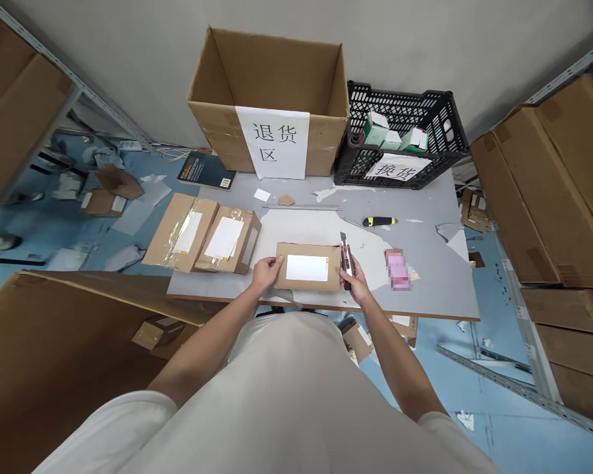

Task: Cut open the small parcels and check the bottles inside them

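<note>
A small brown cardboard box (282, 268) with a white label lies on the table in front of me. My left hand (267, 273) pinches its left edge, thumb on top. At its right edge, my right hand (356, 282) is closed around a utility knife (346, 257), whose blade end points away from me. The fingers of that hand also reach the box's side; whether they press on it I cannot tell. Left of my left hand sit two taped boxes, one nearer (240, 263) and one farther left (178, 230), both with white labels.
Behind stand a tall open carton (321, 145) with a paper sign and a black crate (400, 172) holding green-white packs. A yellow-black cutter (379, 222) and a pink blurred item (399, 270) lie to the right. The table's front edge (425, 315) is close; a large carton (79, 329) stands at lower left.
</note>
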